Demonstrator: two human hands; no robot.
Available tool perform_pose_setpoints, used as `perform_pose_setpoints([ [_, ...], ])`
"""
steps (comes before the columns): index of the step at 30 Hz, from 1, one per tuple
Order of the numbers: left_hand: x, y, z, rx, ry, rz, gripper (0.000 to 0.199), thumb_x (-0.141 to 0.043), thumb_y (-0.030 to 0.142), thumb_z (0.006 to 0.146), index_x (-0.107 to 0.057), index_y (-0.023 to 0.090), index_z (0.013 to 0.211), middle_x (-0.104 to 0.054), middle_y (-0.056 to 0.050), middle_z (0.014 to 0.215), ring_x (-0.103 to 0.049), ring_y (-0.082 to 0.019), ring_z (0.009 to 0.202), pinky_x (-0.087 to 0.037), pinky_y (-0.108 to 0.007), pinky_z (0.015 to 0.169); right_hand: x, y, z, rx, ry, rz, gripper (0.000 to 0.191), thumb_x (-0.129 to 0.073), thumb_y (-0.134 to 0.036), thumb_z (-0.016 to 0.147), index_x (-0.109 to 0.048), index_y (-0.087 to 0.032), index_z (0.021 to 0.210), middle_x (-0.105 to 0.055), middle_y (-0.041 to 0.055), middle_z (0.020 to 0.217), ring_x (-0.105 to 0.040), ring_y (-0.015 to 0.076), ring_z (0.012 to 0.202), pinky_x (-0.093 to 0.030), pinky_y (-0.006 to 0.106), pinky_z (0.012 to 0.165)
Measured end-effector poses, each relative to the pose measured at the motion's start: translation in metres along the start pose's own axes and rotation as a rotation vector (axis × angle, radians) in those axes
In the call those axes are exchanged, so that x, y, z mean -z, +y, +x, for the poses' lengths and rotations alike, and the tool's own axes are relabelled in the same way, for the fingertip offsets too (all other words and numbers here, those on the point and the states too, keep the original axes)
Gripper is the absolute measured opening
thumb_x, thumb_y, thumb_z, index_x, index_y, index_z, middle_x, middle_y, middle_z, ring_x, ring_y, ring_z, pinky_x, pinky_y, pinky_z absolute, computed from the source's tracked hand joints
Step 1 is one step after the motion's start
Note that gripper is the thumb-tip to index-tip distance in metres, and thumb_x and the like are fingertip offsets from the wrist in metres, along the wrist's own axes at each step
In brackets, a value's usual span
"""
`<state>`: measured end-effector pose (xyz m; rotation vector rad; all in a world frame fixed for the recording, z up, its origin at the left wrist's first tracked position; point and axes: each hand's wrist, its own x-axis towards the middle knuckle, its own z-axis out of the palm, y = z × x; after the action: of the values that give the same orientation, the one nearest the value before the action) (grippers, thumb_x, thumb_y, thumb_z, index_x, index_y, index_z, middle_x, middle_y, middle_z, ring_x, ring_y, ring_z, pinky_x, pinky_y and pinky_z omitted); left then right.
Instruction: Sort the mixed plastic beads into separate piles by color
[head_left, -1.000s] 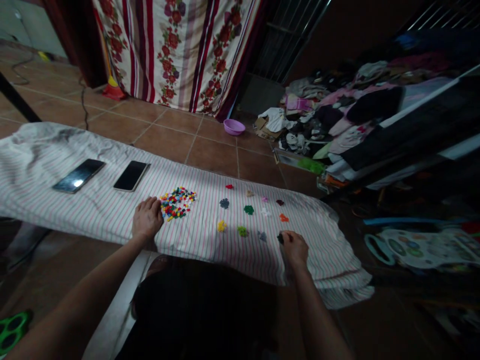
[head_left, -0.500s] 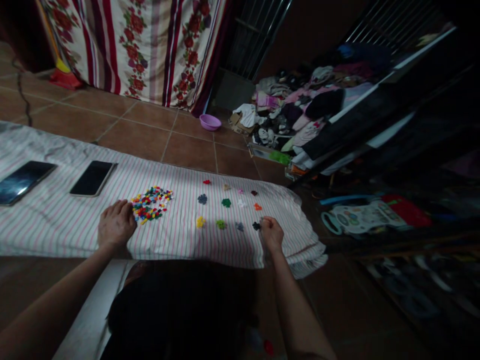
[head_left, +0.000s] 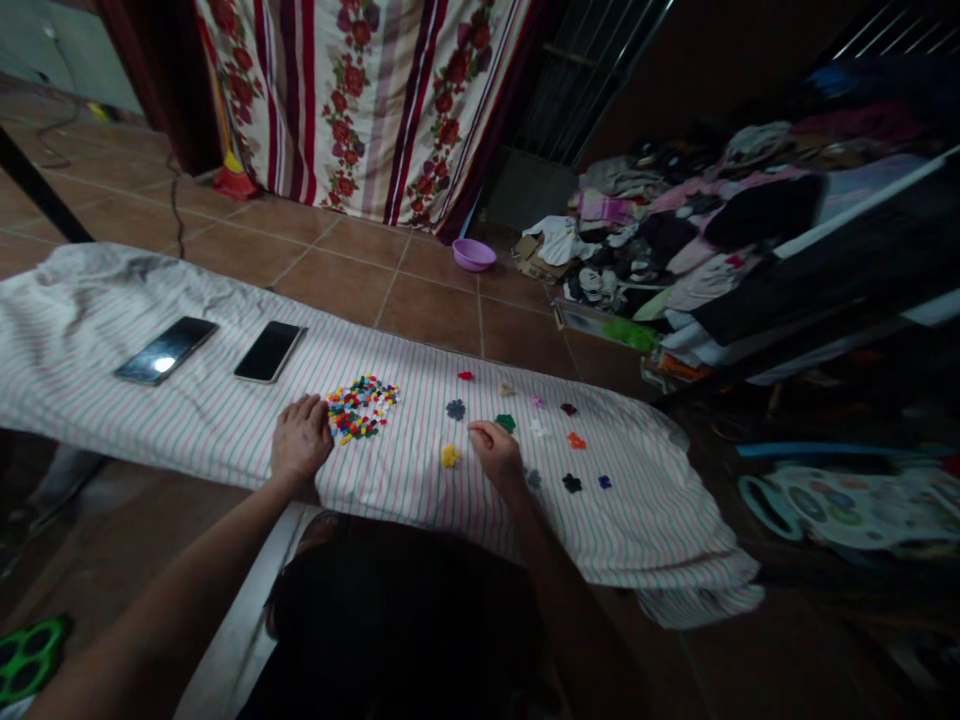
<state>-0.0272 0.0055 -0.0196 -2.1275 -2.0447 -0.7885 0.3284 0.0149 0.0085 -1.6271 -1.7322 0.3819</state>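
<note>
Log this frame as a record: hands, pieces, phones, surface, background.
left_hand: left hand at the near-left edge of the mixed pile; grip unclear
right_hand: right hand between yellow cluster and green cluster; any held piece not visible
single_colour_groups: also include red cluster, orange cluster, black cluster, blue cluster
phones: two, left of the pile: left phone, right phone
surface: striped cloth
background: purple basin on tiled floor

— Item one?
— My left hand [head_left: 301, 438], palm down on striped cloth [head_left: 367, 350], beside a mixed heap of coloured pieces [head_left: 352, 426].
— Item two?
— My right hand [head_left: 497, 453], fingertips drawn together between yellow cluster [head_left: 450, 457] and green cluster [head_left: 506, 422]; contents indistinct.
</note>
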Motion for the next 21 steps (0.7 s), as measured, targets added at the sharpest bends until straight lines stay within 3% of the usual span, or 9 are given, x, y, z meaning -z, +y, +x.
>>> perform_pose_setpoints([
  [4, 0.001, 0.001, 0.000, 0.005, 0.002, -0.007, 0.035, -0.041, 0.022, 0.091, -0.065, 0.013, 0.114, -0.066, -0.017, 0.127, -0.055, -0.031, 0.127, -0.040, -0.049, 0.107, -0.042, -0.035, 0.000, 0.157, -0.164, 0.057, 0.022, -0.051, -0.025, 0.087, -0.073, -0.021, 0.088, -0.070, 0.0057, 0.086, -0.065, 0.0191, 0.082, -0.052, 0.031, 0.079],
  [10, 0.000, 0.001, 0.000, 0.004, 0.011, -0.021, 0.035, -0.044, 0.021, 0.089, -0.065, 0.016, 0.116, -0.066, -0.016, 0.128, -0.055, -0.031, 0.127, -0.039, -0.049, 0.107, -0.088, -0.071, -0.002, 0.263, -0.329, 0.065, 0.021, -0.053, -0.018, 0.091, -0.073, -0.022, 0.096, -0.070, 0.0041, 0.092, -0.065, 0.0171, 0.086, -0.051, 0.029, 0.082],
  [15, 0.000, 0.001, 0.000, 0.015, 0.004, -0.041, 0.035, -0.042, 0.022, 0.089, -0.065, 0.015, 0.116, -0.066, -0.017, 0.127, -0.054, -0.032, 0.128, -0.039, -0.050, 0.107, -0.110, -0.088, 0.005, 0.285, -0.403, -0.009, 0.024, -0.053, -0.016, 0.093, -0.073, -0.023, 0.103, -0.068, 0.0047, 0.096, -0.064, 0.0182, 0.094, -0.050, 0.029, 0.088],
  [21, -0.001, 0.001, -0.001, 0.014, 0.009, -0.047, 0.036, -0.043, 0.022, 0.090, -0.064, 0.014, 0.118, -0.066, -0.018, 0.128, -0.054, -0.032, 0.129, -0.040, -0.050, 0.107, -0.118, -0.095, 0.012, 0.252, -0.395, -0.078, 0.025, -0.052, -0.016, 0.094, -0.072, -0.023, 0.106, -0.068, 0.0054, 0.103, -0.063, 0.0181, 0.098, -0.049, 0.028, 0.089],
])
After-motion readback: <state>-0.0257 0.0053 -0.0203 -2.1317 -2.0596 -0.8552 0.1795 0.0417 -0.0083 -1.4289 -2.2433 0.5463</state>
